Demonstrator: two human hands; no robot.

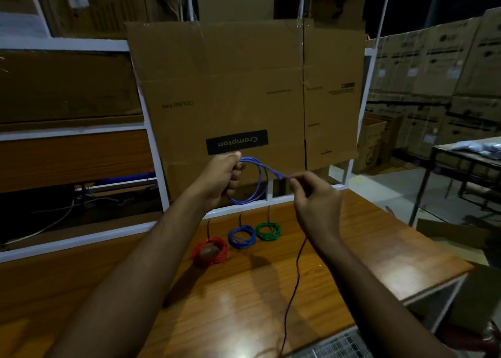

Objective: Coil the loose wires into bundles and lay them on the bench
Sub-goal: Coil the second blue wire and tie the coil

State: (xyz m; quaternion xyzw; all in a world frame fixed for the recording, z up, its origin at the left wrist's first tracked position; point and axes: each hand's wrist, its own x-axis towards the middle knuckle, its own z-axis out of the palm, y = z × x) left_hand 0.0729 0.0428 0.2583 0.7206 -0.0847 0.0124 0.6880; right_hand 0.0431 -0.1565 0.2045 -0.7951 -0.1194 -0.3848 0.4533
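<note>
Two hands are working above the wooden bench (352, 249), and I am watching both hold one blue wire (260, 179) in the air. Nearest me, the wire's loose tail is trailing down from the right hand (315, 203) across the bench top toward its front edge. That right hand is pinching the wire between thumb and fingertips. The left hand (221, 179) is curling round the top of the blue loops, which are hanging from its fist in front of the white frame (151, 130).

Farther along the bench, three finished bundles are lying in a slanted row near its back edge: a red coil (210, 250) nearest, a blue coil (241, 236) in the middle, a green coil (268, 231) beyond, each just beside the next.

Behind them a flattened cardboard sheet (244, 86) is hanging upside down, printed "Crompton". Stacked cartons (447, 73) are filling the far right.
</note>
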